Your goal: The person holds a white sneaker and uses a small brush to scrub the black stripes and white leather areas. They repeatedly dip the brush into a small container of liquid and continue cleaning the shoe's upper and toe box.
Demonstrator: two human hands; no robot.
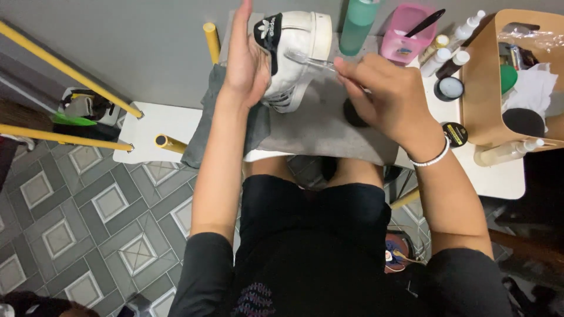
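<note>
green bottle: 12 o'clock, top edge; tall cylinder, mint green.
pink container: 1 o'clock, just right of the green bottle; translucent pink box with a small blue-and-yellow label low on its front.
spray bottles: 1 o'clock; slim, with white caps, clustered together.
round tin: 3 o'clock, near the wristband; black lid with a yellow-edged label.
open jar: 2 o'clock; black, round, pale inside.
clear spray bottle: 3 o'clock; lying on its side.
</note>
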